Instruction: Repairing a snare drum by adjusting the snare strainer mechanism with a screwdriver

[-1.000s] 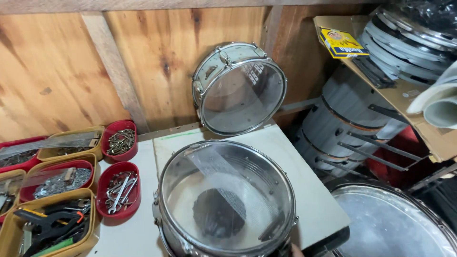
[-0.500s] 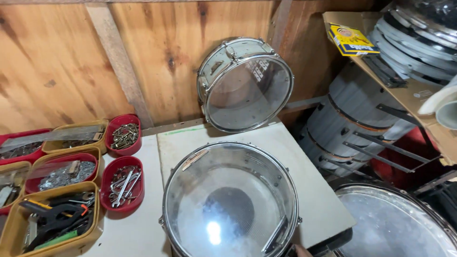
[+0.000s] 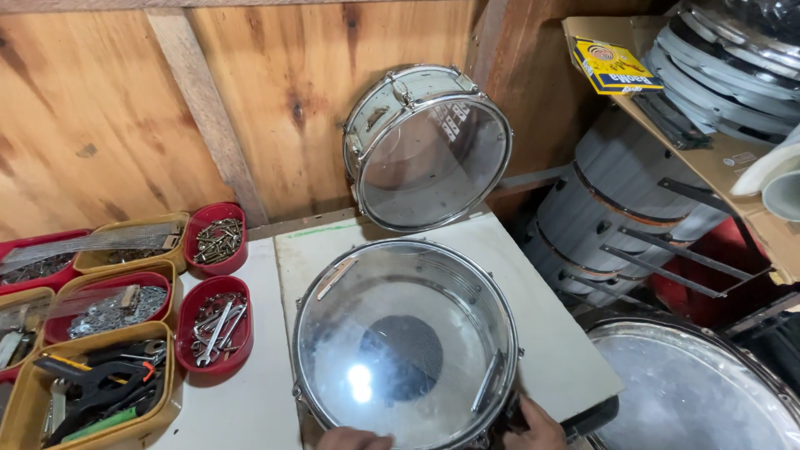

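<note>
Gripping snare drum [image 3: 406, 342], left hand [image 3: 354, 437], right hand [image 3: 537, 429]

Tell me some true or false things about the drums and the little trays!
1. A snare drum lies flat on the white table. True.
2. Both hands grip the drum's far rim. False: the left hand and right hand are at its near edge.
3. A second drum leans against the wooden wall. True.
4. The red tray beside the drum holds fruit. False: it holds metal tools and parts.
5. A yellow box sits on the shelf at the right. True.
</note>
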